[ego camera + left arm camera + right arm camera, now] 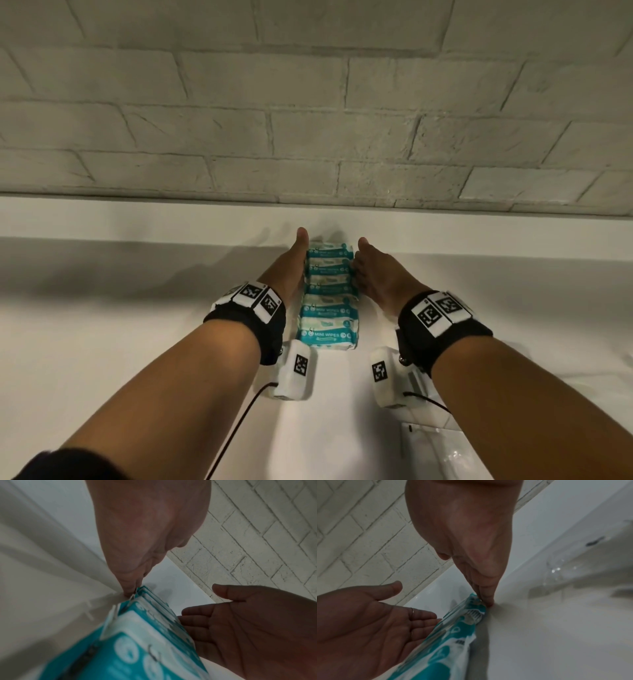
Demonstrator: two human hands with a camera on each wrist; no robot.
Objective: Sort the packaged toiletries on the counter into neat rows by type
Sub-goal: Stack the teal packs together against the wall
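Note:
Several teal-and-white mini wipes packs [328, 298] lie overlapped in one row on the white counter [137, 342], running away from me toward the wall. My left hand [294, 265] stands on edge along the row's left side, fingers straight, and touches the packs [145, 635]. My right hand [369, 272] stands the same way against the right side. In the left wrist view the fingertips [129, 592] meet the counter beside the far packs. The right wrist view has the right fingertips [485, 599] at the packs' [452, 632] edge. Neither hand grips anything.
A grey-white brick wall [308, 120] rises behind a low white ledge [137, 219] at the counter's back. Clear plastic packets [445, 445] lie at the near right, seen as clear packaging [559, 563] in the right wrist view.

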